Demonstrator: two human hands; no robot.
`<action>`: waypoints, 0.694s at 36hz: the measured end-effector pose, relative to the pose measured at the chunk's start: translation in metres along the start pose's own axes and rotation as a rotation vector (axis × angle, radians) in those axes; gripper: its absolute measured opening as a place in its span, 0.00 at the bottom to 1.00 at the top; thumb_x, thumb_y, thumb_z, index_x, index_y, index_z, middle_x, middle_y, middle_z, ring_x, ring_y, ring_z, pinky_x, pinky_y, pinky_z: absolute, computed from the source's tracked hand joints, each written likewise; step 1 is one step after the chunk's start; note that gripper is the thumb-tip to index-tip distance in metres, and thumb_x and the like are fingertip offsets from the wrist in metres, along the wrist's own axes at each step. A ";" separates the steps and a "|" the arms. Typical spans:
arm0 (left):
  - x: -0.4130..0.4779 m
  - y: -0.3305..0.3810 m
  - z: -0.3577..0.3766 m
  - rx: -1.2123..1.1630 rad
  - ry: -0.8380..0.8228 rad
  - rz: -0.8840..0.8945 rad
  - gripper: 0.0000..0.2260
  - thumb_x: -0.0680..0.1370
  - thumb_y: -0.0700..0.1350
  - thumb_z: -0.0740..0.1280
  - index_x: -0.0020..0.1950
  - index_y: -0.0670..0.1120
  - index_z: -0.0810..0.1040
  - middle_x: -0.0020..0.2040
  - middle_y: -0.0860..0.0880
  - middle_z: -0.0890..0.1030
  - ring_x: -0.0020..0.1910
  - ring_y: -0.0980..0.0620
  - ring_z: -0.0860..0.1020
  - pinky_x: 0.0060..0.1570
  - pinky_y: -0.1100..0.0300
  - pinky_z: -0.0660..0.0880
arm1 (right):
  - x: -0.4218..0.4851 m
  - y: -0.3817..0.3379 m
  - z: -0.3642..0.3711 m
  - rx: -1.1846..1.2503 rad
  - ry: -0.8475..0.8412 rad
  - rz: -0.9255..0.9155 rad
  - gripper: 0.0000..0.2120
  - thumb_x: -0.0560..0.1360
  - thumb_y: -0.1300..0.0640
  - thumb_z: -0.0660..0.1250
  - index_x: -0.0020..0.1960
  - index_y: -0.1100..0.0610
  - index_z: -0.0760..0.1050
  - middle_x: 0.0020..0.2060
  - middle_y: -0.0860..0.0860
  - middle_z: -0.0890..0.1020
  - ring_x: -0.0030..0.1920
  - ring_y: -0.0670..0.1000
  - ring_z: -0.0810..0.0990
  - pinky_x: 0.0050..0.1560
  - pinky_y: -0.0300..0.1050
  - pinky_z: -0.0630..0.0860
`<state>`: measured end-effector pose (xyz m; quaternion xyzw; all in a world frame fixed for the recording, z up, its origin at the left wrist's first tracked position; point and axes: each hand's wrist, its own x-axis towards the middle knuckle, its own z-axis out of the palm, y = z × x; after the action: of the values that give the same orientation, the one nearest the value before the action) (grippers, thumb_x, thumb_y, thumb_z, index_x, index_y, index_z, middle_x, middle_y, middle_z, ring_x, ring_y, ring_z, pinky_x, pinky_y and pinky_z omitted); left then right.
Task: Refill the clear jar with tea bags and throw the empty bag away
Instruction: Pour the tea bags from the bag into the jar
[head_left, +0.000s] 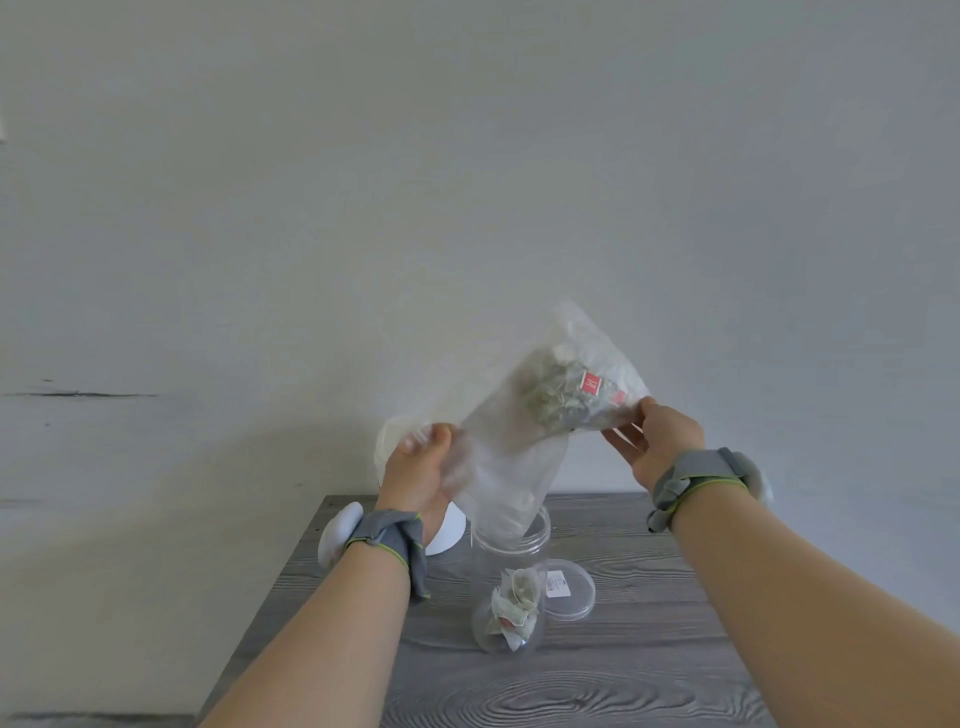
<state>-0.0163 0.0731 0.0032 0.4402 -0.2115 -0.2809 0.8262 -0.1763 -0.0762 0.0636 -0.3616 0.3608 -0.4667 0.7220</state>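
A clear plastic bag (524, 447) hangs tilted above the clear jar (511, 582), its open mouth pointing down into the jar's neck. Tea bags (563, 397) with red tags bunch in the bag's raised upper end. My left hand (418, 470) grips the bag's lower left side. My right hand (652, 441) pinches the raised upper right corner. The jar stands upright on the grey wooden table (597, 686) with a few tea bags (514, 610) at its bottom.
The jar's clear lid (569, 590) lies flat on the table just right of the jar. A white container (441, 525) stands behind my left hand, partly hidden. A pale wall rises behind the table. Both wrists wear grey bands.
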 end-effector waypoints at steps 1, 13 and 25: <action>0.000 -0.001 0.002 0.004 -0.002 0.007 0.09 0.82 0.41 0.62 0.42 0.45 0.75 0.30 0.51 0.76 0.20 0.57 0.73 0.16 0.67 0.65 | 0.003 -0.001 0.000 0.002 0.001 -0.008 0.07 0.81 0.64 0.58 0.46 0.64 0.72 0.36 0.57 0.77 0.45 0.55 0.80 0.53 0.54 0.79; 0.020 -0.002 0.009 -0.051 -0.073 0.031 0.10 0.83 0.39 0.59 0.43 0.42 0.75 0.28 0.52 0.75 0.21 0.58 0.70 0.22 0.67 0.68 | 0.023 -0.015 0.006 0.047 0.000 -0.086 0.10 0.79 0.65 0.60 0.39 0.60 0.71 0.37 0.55 0.77 0.36 0.50 0.79 0.41 0.46 0.83; 0.021 -0.015 0.002 0.023 0.028 0.040 0.08 0.81 0.42 0.62 0.42 0.46 0.76 0.37 0.49 0.76 0.33 0.52 0.73 0.33 0.61 0.70 | 0.023 -0.013 0.009 0.028 -0.036 -0.193 0.11 0.78 0.64 0.58 0.38 0.56 0.67 0.33 0.52 0.72 0.30 0.46 0.73 0.40 0.36 0.75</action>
<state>-0.0057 0.0509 -0.0061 0.4491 -0.2119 -0.2558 0.8294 -0.1670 -0.1004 0.0742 -0.3927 0.3046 -0.5326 0.6850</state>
